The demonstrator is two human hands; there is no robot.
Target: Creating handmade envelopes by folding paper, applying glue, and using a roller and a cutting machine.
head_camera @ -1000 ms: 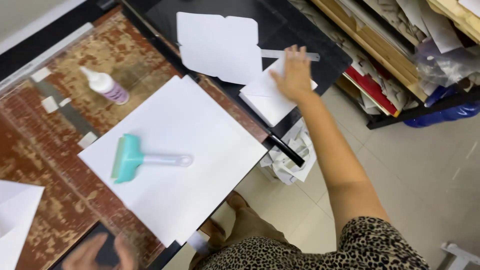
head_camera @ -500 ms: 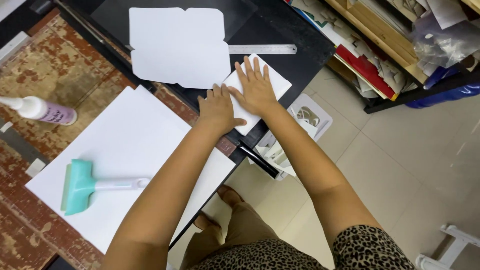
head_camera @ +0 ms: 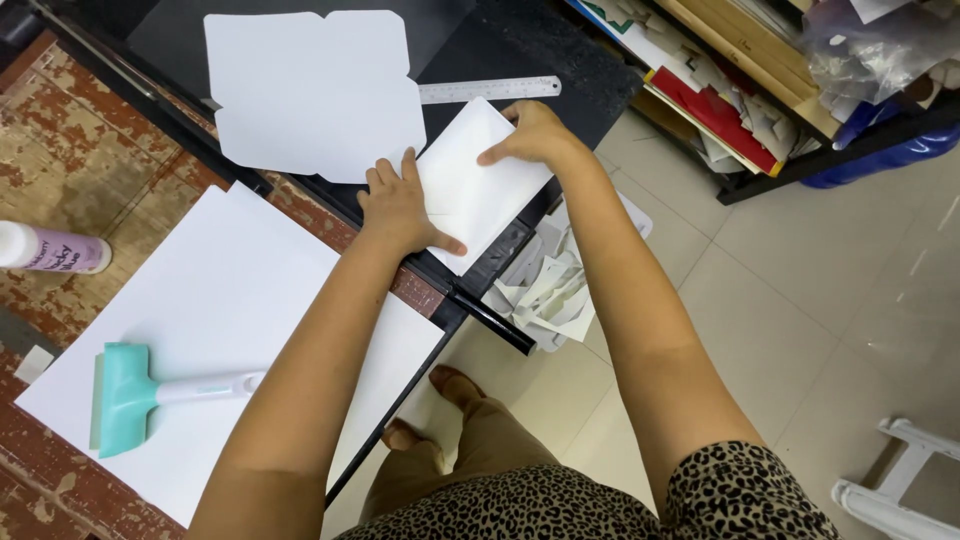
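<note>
So far, the small white sheet (head_camera: 478, 190) lies at the edge of the tabletop (head_camera: 120, 200), partly on the black cutting mat (head_camera: 480, 50), and both hands are flat on it. The left hand (head_camera: 400, 205) rests on its near-left side, fingers (head_camera: 385, 178) held close together and laid flat, the thumb stretched out over the paper. The right hand (head_camera: 530, 130) covers the far corner, fingers curled down onto the edge — pressing, not pinching, as far as I can judge. The sheet looks laid out and held down, with no fold or cut showing on it yet. The steel ruler (head_camera: 490, 90) lies just beyond it, untouched, and the teal squeegee (head_camera: 125, 398) rests on the large white sheet (head_camera: 220, 330), well apart from both hands. A glue bottle (head_camera: 50, 248) lies further left — also untouched.
</note>
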